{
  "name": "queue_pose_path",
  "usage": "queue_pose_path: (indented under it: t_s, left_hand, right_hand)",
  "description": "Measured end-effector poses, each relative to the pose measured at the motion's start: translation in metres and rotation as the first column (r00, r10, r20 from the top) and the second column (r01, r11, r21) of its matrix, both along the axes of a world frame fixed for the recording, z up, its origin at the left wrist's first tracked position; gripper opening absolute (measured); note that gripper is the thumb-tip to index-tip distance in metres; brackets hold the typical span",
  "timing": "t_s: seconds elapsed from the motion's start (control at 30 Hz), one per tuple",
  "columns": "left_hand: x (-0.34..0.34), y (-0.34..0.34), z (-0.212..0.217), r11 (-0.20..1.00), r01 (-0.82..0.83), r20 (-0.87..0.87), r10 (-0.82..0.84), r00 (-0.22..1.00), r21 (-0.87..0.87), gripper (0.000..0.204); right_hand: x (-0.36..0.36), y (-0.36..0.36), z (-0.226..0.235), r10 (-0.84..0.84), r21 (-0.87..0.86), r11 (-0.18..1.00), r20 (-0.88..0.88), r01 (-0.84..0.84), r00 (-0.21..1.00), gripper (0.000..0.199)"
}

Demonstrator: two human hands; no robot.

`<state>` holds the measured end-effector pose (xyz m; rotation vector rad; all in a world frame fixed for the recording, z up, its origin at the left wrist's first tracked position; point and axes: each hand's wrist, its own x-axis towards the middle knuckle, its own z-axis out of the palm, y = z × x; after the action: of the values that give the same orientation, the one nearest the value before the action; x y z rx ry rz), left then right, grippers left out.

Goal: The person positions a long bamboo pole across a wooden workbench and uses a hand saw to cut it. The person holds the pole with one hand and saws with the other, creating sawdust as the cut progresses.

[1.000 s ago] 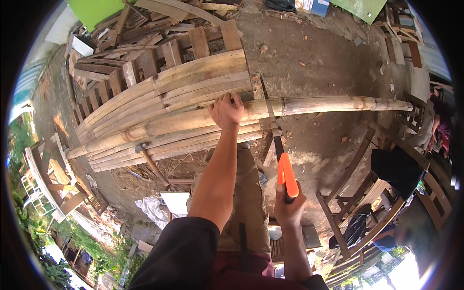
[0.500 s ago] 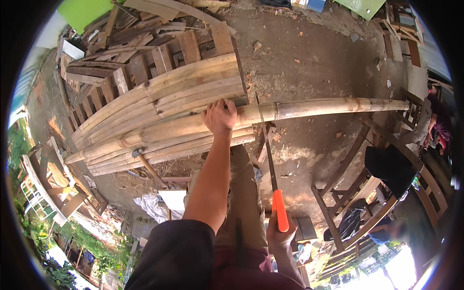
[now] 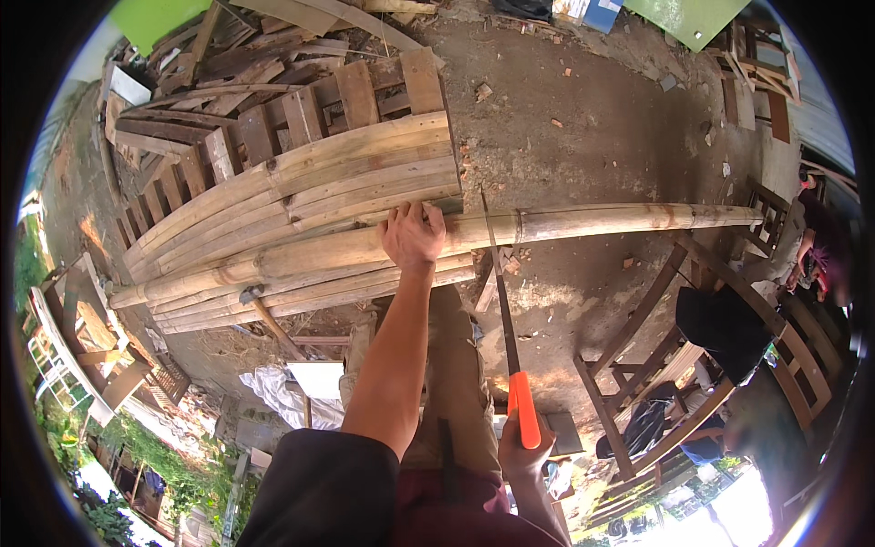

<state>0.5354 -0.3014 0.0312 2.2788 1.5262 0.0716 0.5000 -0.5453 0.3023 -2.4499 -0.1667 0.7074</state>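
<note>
My left hand (image 3: 415,235) is closed over the top of a long, pale bamboo pole (image 3: 620,219), pressing on it near the right end of a slatted bamboo surface (image 3: 365,164). The pole runs from the far left across that surface and out to the right. In my right hand (image 3: 526,451) is the orange handle of a handsaw (image 3: 508,319). Its thin blade lies across the pole, a little right of my left hand, with the tip beyond the pole's far side. How deep the blade sits in the bamboo I cannot tell.
A hammer (image 3: 264,314) leans at the near edge of the slats. Scrap wood (image 3: 200,100) is piled at the far left. Wooden frames (image 3: 629,365) stand at the right, with a black cloth (image 3: 720,324) over one. Another person (image 3: 820,242) is at the far right.
The whole view has shifted slightly, so the pole and slats appear a little lower and further left. My left hand keeps its place, and the saw still crosses the pole at the same spot.
</note>
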Motion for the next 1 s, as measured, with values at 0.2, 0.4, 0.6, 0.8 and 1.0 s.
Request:
queue_pose_path:
  t_s: [0.2,0.4,0.6,0.8,1.0]
  left_hand:
    - [-0.006,-0.008,-0.005,0.999,0.032,-0.024,-0.032,0.999,-0.022,0.033]
    - [-0.013,-0.005,0.002,0.998,-0.011,-0.057,0.007,0.998,-0.064,0.032]
    - [-0.005,-0.009,-0.003,0.999,0.045,-0.039,-0.046,0.998,-0.021,0.030]
    - [-0.010,-0.004,0.000,1.000,0.000,-0.025,0.000,1.000,-0.007,0.028]
    - [-0.001,-0.009,-0.005,0.997,0.065,-0.003,-0.065,0.998,0.036,0.028]
  right_hand:
    - [0.056,0.089,-0.102,-0.059,0.058,0.996,-0.072,0.063,0.996,0.017]
    - [-0.007,0.002,0.043,-0.007,-0.087,0.996,-0.055,0.002,0.998,0.010]
    - [0.098,0.128,-0.115,-0.054,0.023,0.998,-0.103,0.056,0.993,0.013]
    - [0.009,0.007,0.019,-0.069,-0.007,0.998,-0.182,0.069,0.981,0.011]
    - [0.079,0.100,-0.086,-0.014,-0.009,1.000,-0.094,0.014,0.995,0.015]
